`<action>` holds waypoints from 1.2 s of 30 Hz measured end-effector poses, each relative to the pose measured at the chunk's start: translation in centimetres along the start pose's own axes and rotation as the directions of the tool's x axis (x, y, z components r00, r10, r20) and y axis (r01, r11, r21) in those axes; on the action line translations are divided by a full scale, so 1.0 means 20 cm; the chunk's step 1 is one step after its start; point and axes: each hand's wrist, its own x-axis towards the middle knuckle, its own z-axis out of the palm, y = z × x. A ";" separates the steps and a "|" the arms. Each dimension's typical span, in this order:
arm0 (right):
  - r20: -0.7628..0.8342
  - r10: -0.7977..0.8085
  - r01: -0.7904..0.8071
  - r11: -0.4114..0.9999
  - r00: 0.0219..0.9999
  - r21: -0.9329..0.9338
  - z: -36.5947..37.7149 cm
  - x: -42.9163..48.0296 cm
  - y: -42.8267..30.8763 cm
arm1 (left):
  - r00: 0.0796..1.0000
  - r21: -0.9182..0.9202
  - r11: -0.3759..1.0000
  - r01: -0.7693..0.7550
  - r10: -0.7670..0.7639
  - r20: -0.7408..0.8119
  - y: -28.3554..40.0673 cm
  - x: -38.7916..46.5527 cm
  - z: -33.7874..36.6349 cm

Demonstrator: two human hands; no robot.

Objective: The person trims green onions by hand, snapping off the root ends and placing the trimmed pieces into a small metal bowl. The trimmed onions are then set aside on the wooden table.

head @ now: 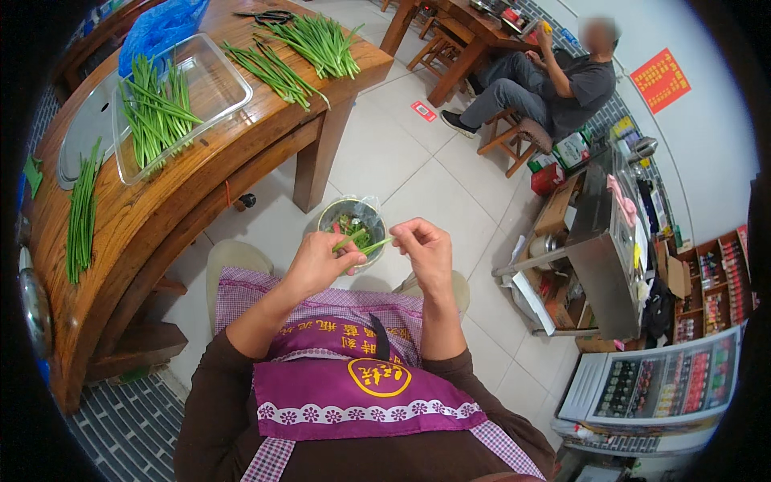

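My left hand [326, 260] grips a few green stalks [352, 241], which look like garlic chives, above a lined waste bin [377, 260] that holds green scraps. At the pale tip of a stalk, my right hand [423, 253] has its thumb and forefinger pinched together. On the wooden table [241, 141] to the left, a clear plastic tray [232, 90] holds loose chives [153, 120]. A thin bundle [274, 75] and a thicker bundle [319, 45] lie beyond it. Another bundle [83, 211] lies near the table's left end.
Black-handled scissors [271, 16] and a blue plastic bag [162, 30] are on the table. A seated person [560, 90] is at the upper right, beside another wooden table [464, 27]. A metal cabinet [602, 265] and a glass-door drinks fridge [662, 379] stand to the right.
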 end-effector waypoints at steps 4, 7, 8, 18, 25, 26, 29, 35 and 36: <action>-0.248 -0.055 0.073 0.995 0.967 0.066 -0.10 0.03 -0.08 | 0.999 -0.020 1.000 0.022 -0.022 -0.030 0.00 -0.01 -0.01; -0.148 -0.081 0.072 0.995 0.986 -0.064 -0.10 0.02 -0.12 | 0.996 -0.037 0.999 -0.024 0.021 -0.082 0.00 -0.01 0.00; -0.051 -0.103 0.098 0.990 0.993 -0.100 -0.06 -0.01 -0.11 | 0.994 -0.012 0.998 -0.056 0.055 -0.098 0.01 -0.01 0.01; 0.073 -0.018 0.024 0.997 0.997 -0.070 0.02 -0.07 -0.08 | 0.981 0.111 0.981 -0.157 0.168 -0.098 0.01 -0.03 0.02; -0.305 -0.031 0.015 0.999 0.952 -0.052 -0.13 -0.02 -0.17 | 0.971 0.232 0.962 -0.143 0.181 -0.153 -0.03 -0.04 -0.02; -0.294 -0.049 0.031 0.997 0.955 -0.066 -0.13 -0.01 -0.18 | 0.964 0.202 0.963 -0.180 0.213 -0.157 -0.03 -0.04 -0.02; 0.011 -0.251 0.243 0.926 0.968 -0.290 -0.06 -0.03 -0.16 | 0.959 0.196 0.960 -0.203 0.235 -0.159 -0.02 -0.05 -0.01; 0.076 -0.192 0.206 0.922 0.979 -0.327 0.04 -0.07 -0.15 | 0.943 0.218 0.946 -0.238 0.279 -0.183 0.00 -0.06 0.00; 0.083 -0.190 0.207 0.917 0.978 -0.340 0.05 -0.07 -0.16 | 0.936 0.225 0.942 -0.250 0.294 -0.193 0.00 -0.06 0.00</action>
